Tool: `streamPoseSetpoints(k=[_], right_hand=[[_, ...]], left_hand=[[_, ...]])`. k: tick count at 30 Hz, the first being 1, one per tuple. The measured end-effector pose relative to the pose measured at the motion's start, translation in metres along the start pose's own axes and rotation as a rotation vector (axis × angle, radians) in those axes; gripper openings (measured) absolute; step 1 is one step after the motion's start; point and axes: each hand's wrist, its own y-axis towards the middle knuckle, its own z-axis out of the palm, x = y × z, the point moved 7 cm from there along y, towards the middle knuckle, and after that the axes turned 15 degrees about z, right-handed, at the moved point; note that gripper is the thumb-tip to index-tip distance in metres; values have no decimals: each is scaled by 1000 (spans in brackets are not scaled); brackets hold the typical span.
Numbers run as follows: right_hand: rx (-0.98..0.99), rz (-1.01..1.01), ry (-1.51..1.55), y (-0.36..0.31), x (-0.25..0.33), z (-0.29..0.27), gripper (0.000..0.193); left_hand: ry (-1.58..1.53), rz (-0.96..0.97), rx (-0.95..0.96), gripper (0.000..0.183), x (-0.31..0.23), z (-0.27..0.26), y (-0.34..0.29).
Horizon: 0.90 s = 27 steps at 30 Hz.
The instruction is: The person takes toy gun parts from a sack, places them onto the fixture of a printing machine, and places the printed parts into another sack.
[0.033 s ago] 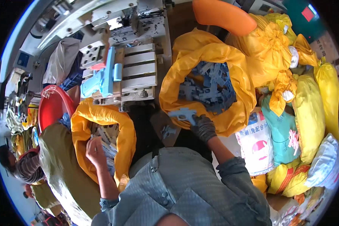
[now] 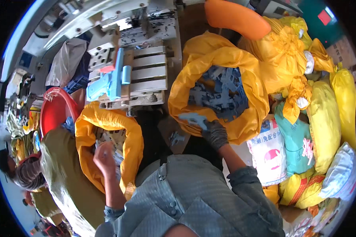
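My right hand [image 2: 215, 135], in a dark glove, is closed on a light blue toy pistol [image 2: 193, 118] at the near rim of a big orange-yellow sack [image 2: 177, 94]. Many blue toy gun pieces [image 2: 223, 90] fill that sack. My bare left hand [image 2: 104, 156] is held over a smaller orange-yellow sack [image 2: 133, 136], its fingers curled in and slightly blurred; whether they hold anything is hidden. Pale, narrow pieces [image 2: 116, 138] lie inside this sack. Ahead, a bright blue toy pistol [image 2: 114, 82] rests on the machine's fixture, beside a metal block with holes [image 2: 102, 57].
A slatted metal machine bed [image 2: 148, 74] stands ahead. At left are a red tub [image 2: 53, 112] and a long olive sack [image 2: 69, 170]. An orange chair back [image 2: 237, 19] and several tied yellow sacks [image 2: 324, 122] crowd the right. Another person [image 2: 27, 173] is at far left.
My left hand has shifted slightly to the right and blurs. The toy pistol in my right hand has tilted a little, and my right hand has moved only slightly.
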Motion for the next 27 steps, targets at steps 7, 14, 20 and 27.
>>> streamPoseSetpoints(k=[7,14,20,27], right_hand=[[-246,-385,473,-88,69,-68,38],[-407,-585,193,-90,85,-163,46],[-33,-993,182,-96,121,-154,46],[-292,-1033,268,-115,163,-210,43]], left_hand=[[-1213,-1117,702,31,-104,217,-72],[-1548,-850,804,42,-96,224,-57],[-1575,-772,1077,57,-100,170,-28],[-560,-59,564,35,-94,70,75]])
